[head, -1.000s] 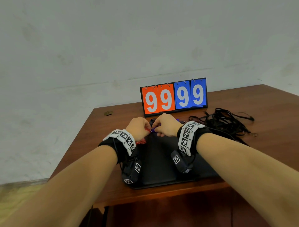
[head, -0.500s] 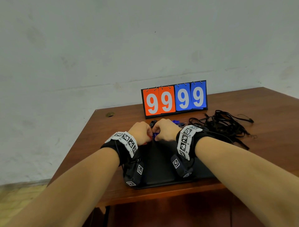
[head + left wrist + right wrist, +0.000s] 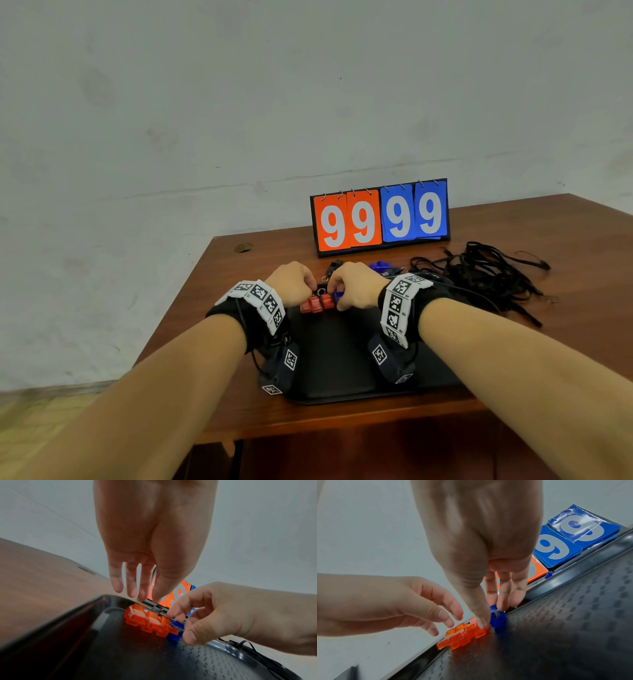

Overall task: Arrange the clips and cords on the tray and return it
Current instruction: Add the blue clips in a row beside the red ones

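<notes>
The blue clip (image 3: 498, 619) is pinched between the thumb and fingers of the right hand (image 3: 356, 286) at the far edge of the black tray (image 3: 337, 359). The left hand (image 3: 294, 283) is held relaxed just above the row of orange clips (image 3: 150, 620), gripping nothing. The row's long axis is seen running left to right, the blue clip touching its right end. Three orange clips and one blue are counted on the tray; a black clip (image 3: 334, 266) and more blue ones (image 3: 383, 268) lie on the desk (image 3: 219, 291), and the tangled cords (image 3: 489, 274) well to the right, nearer the right hand.

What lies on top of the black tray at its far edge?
A row of orange translucent clips and one blue translucent clip lie on the black tray, beside each other. The right hand pinches the blue one and covers part of it.
</notes>
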